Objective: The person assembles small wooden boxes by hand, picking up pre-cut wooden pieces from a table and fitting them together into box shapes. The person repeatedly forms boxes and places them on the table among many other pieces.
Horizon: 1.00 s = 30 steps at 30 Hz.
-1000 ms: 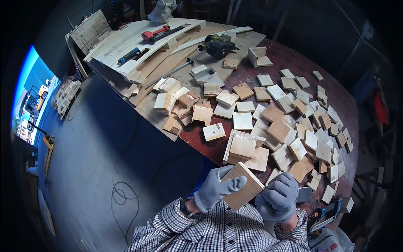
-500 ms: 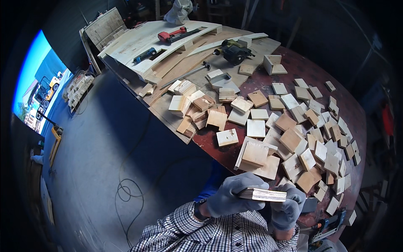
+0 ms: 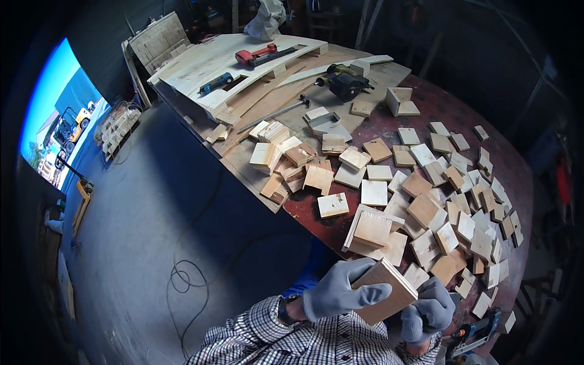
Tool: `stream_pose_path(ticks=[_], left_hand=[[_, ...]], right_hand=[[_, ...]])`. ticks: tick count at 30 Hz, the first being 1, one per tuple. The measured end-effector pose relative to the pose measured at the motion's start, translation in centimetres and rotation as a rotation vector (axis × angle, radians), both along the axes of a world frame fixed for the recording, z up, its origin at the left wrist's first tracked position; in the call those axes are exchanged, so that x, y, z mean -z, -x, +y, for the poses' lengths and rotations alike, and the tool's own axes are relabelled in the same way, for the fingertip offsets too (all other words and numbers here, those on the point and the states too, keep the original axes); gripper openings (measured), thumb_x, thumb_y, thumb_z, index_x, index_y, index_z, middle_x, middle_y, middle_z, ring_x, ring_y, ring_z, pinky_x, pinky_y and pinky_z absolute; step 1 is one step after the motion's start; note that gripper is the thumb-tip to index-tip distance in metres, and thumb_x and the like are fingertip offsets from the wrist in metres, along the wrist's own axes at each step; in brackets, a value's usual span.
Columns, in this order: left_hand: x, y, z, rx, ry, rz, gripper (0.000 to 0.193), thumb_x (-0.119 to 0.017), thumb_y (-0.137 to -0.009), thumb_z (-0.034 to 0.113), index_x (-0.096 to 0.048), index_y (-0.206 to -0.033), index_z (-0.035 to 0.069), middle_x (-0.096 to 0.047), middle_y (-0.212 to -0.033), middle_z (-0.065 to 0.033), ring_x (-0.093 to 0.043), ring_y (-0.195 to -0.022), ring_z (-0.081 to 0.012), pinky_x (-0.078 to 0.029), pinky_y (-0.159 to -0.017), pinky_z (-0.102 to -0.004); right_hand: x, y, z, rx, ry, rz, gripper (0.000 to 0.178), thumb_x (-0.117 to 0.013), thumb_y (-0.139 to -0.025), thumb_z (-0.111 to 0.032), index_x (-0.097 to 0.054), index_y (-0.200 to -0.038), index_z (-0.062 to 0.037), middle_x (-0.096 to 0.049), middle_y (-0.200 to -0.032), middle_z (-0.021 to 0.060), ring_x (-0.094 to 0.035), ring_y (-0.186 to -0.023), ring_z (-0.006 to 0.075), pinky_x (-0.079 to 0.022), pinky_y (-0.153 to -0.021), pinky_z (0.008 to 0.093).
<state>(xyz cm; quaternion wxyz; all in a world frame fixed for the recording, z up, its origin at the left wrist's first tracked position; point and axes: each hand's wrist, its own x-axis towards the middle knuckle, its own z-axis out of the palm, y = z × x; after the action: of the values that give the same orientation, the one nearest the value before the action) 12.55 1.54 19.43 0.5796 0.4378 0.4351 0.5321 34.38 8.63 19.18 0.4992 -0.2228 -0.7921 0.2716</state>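
Note:
In front of my chest, my gloved left hand (image 3: 336, 291) grips a small square wooden block (image 3: 384, 297), thumb on its broad face and fingers behind. The block is tilted, with its layered edge turned upward and to the right. My gloved right hand (image 3: 429, 309) is closed right beside the block's right corner, its fingers curled. Whether anything small sits in those fingers is hidden. Just beyond my hands, a stacked wooden piece (image 3: 372, 230) with a raised edge lies on the dark red table (image 3: 304, 210).
Many loose wooden blocks (image 3: 423, 210) cover the table's right side. Farther back lie a red nail gun (image 3: 255, 56), a blue tool (image 3: 216, 83), a dark power tool (image 3: 344, 84) and a hammer (image 3: 277, 113). A clamp (image 3: 477, 334) sits at the near right edge. A cable (image 3: 182, 277) coils on the floor.
The block has been turned from edge-on and level to tilted, now showing its broad face. My right hand has shifted slightly right, and the view has moved a little.

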Motion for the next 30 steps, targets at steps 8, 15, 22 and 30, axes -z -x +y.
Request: stream_pose_path(ticks=[8,15,22,30], left_hand=[[1.9,0.7,0.5,-0.282,0.087,-0.289,0.049,-0.069,-0.104,0.035,-0.059,-0.136,-0.001,-0.067,-0.112,-0.0103,-0.064,-0.104,-0.0123,-0.054,-0.085,-0.0265],[3.7,1.2,0.0,-0.124,-0.006,0.133,0.055,-0.052,-0.11,0.036,-0.048,-0.145,-0.007,-0.061,-0.128,-0.018,-0.065,-0.113,-0.0215,-0.055,-0.098,-0.0349],[6.3,1.4,-0.1,0.028,0.5,0.073,0.056,-0.058,-0.105,0.05,-0.059,-0.127,-0.002,-0.063,-0.084,0.0009,-0.052,-0.056,0.0011,-0.039,-0.044,-0.0134],[6.7,2.6,1.9,0.099,0.503,0.169,0.054,-0.069,-0.103,0.037,-0.059,-0.137,-0.004,-0.066,-0.086,-0.0019,-0.053,-0.055,-0.0003,-0.043,-0.046,-0.0167]], right_hand=[[1.2,1.0,0.2,-0.003,0.423,0.054,0.041,-0.073,-0.08,-0.008,-0.067,-0.119,0.0013,-0.068,-0.106,0.0187,-0.067,-0.081,0.0234,-0.054,-0.073,0.0332],[5.2,2.7,-1.0,-0.281,1.067,-0.058,0.066,-0.072,-0.1,-0.038,-0.052,-0.145,0.0073,-0.067,-0.127,0.0173,-0.064,-0.117,0.0186,-0.052,-0.103,0.037],[8.0,1.2,-1.0,-0.27,1.583,0.027,0.05,-0.071,-0.1,-0.04,-0.061,-0.126,0.0016,-0.065,-0.093,0.0031,-0.064,-0.072,0.0079,-0.053,-0.062,0.0216],[9.5,0.4,1.1,-0.245,1.495,0.134,0.05,-0.067,-0.102,-0.026,-0.056,-0.14,0.0042,-0.066,-0.106,0.0064,-0.065,-0.083,0.0089,-0.056,-0.076,0.0228]])
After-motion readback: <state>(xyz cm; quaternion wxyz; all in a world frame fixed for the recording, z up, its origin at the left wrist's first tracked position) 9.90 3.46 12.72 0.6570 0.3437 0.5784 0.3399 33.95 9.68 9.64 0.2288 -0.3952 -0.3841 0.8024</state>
